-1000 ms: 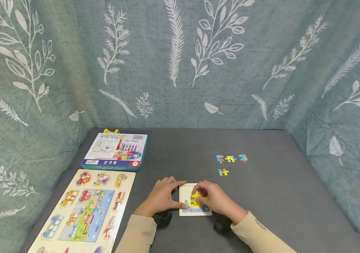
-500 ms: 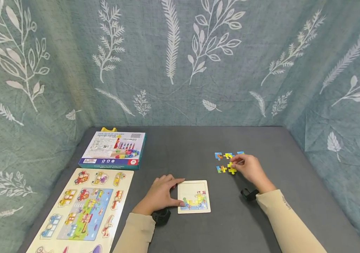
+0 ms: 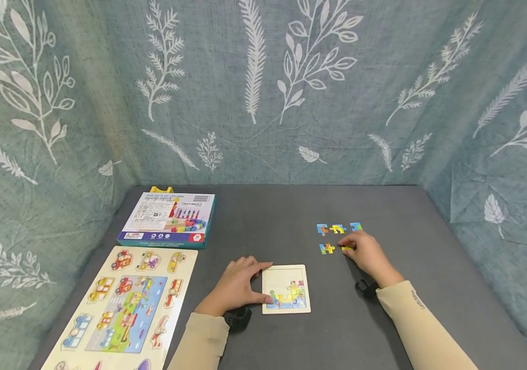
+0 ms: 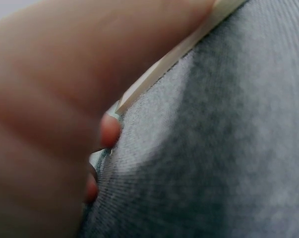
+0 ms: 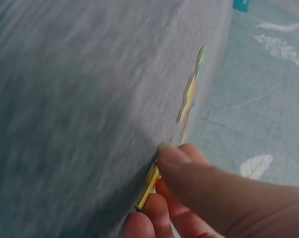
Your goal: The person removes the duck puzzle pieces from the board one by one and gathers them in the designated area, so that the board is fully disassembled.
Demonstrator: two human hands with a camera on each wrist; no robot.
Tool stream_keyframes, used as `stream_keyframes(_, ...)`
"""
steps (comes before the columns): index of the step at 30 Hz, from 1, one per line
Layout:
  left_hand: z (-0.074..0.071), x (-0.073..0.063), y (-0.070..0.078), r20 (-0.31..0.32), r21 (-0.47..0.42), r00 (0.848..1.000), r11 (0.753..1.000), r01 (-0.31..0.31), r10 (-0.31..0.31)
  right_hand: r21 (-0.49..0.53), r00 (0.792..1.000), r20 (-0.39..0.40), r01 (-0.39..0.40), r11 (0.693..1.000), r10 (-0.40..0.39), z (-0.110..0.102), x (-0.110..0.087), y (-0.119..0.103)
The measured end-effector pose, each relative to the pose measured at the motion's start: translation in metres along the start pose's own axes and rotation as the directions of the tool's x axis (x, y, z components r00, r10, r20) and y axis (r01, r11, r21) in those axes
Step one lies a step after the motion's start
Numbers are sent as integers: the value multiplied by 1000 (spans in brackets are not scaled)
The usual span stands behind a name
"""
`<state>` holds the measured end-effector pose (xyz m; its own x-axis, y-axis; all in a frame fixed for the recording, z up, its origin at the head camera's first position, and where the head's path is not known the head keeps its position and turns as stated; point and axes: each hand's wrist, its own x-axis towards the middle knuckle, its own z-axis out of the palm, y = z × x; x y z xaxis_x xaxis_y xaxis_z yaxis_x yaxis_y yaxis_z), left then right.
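In the head view, my left hand [image 3: 237, 285] rests at the left side of a small wooden puzzle tray [image 3: 270, 276], thumb over its rim and index finger at the far corner. Joined yellow and blue pieces [image 3: 286, 297] fill the tray's near part; its far part shows bare wood. To the right, my right hand [image 3: 368, 257] pinches a yellow puzzle piece [image 5: 149, 188] low at the tabletop, mostly hidden by the fingers from above. Beside it lies an orange-and-green puzzle piece [image 3: 326, 248]. Farther back are a blue-and-orange piece [image 3: 322, 229], a yellow piece [image 3: 337, 229] and a blue-green piece [image 3: 356, 226].
A large wooden vehicle puzzle board [image 3: 182, 293] lies at the left on the grey table [image 3: 263, 221]. Behind it is a bead-toy box [image 3: 168, 218], with a yellow object [image 3: 161, 189] at its back edge. A leaf-patterned curtain [image 3: 226, 92] surrounds the table's back and sides.
My right hand has moved from over the tray to the loose pieces at the right, carrying the yellow piece, then shifted slightly farther right and lower. My left hand has stayed at the tray.
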<state>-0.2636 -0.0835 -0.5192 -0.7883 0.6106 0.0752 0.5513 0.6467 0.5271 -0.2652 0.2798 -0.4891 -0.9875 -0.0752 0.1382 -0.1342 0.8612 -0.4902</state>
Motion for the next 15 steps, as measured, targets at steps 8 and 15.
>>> stream_keyframes(8, 0, 2, 1, 10, 11, 1000, 1000, 1, -1, 23, 994, -66, 84, 996, -82, 4, 3, -7)
stream_keyframes(15, -2, 1, 1, 10, 20, 1000, 1000, 13, -13, 90, 928, 58, 363, 927, -369, 19, -17, -67)
